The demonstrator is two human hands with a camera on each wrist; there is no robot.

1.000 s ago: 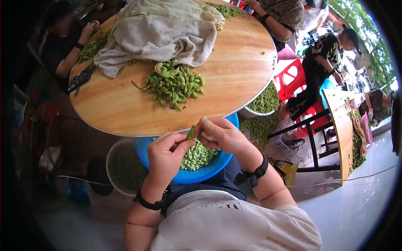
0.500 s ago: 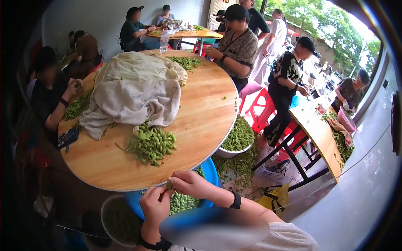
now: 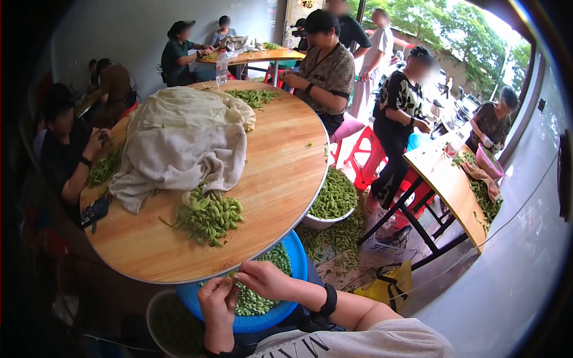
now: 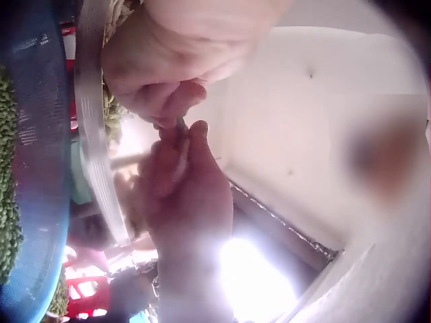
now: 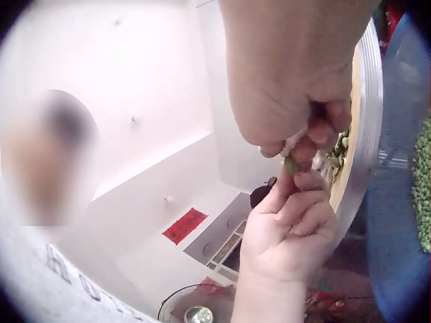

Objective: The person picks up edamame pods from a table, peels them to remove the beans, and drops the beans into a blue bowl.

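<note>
Observed pinching a small green bean pod (image 5: 291, 164) with thumb and fingertips of the left hand (image 3: 218, 303) and right hand (image 3: 265, 280), over the round blue plastic basin (image 3: 299, 256). Press gently along the seam to avoid crushing the contents, and aim low, well inside the rim.

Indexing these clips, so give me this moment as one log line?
left hand: pinches pod; right hand: pinches pod; below: beans in basin; table: pod pile
</note>
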